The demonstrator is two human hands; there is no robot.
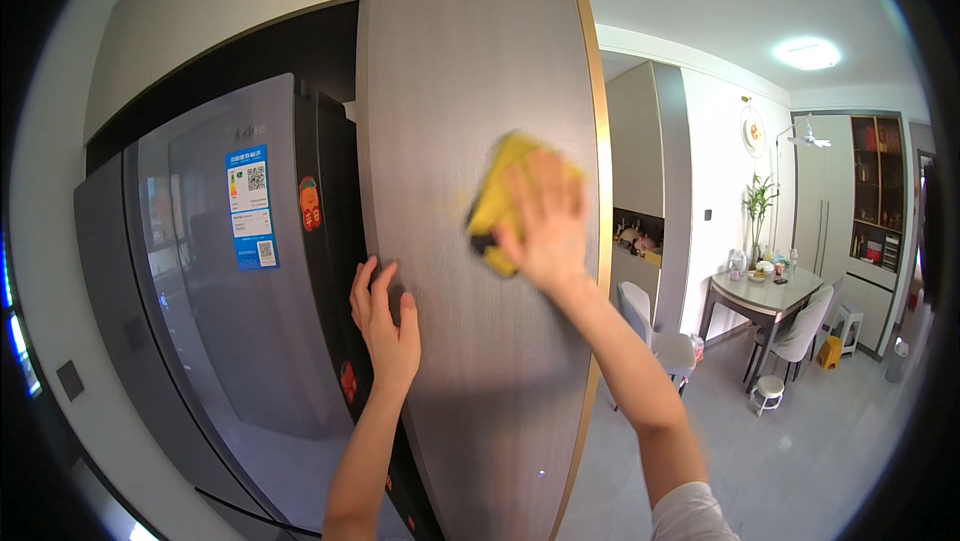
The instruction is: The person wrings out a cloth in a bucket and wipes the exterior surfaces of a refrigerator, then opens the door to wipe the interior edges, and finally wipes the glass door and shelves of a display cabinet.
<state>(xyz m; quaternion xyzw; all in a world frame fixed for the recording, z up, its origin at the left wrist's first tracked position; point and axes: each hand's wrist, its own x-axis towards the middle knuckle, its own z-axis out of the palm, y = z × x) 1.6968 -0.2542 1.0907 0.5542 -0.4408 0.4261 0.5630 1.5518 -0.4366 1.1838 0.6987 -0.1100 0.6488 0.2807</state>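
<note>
A tall wood-grain cabinet side panel (465, 331) with a gold edge trim (602, 166) stands in front of me. Flat against its face, toward the trim, my right hand (551, 214) presses a yellow cloth (499, 188) with a dark patch at its lower corner. Hand and cloth are blurred. My left hand (386, 323) rests at the panel's left edge, beside the refrigerator's dark side; its fingers are apart and nothing is in them.
To the left, a grey Midea refrigerator (225, 346) bears a blue-and-white label (253, 207) and fruit stickers (310, 203). Beyond the panel at right are a dining table (757, 291), grey chairs (806, 323), a low round stool (768, 391) and a potted plant (759, 203).
</note>
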